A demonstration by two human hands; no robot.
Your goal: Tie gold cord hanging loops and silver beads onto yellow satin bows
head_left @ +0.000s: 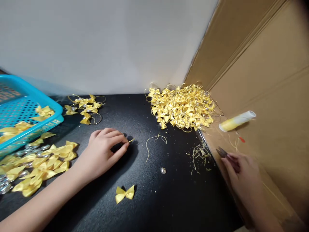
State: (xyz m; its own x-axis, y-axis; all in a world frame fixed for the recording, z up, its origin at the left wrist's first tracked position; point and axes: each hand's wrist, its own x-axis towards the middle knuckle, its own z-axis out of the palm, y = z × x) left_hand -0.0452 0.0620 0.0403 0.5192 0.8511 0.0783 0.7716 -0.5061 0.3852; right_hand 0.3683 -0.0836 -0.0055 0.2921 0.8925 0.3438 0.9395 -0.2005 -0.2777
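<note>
Over the middle of the black table, my left hand [106,151] pinches a short gold cord [131,140] between thumb and forefinger; most of it is hidden by the fingers. My right hand [246,174], at the table's right edge, is closed around small dark-bladed snips [222,152] that point up and left. A single yellow ribbon bow [125,194] lies in front of my left hand. Between the hands are a small silvery bell or bead [163,170] and a loose curved gold thread [152,138].
A large heap of bows with gold loops [181,106] sits at the back. Left are a turquoise basket [59,109], loose bows [45,161] and a smaller bow group [87,106]. Thread scraps [201,154] lie near a thread spool [238,120] against the cardboard [270,80].
</note>
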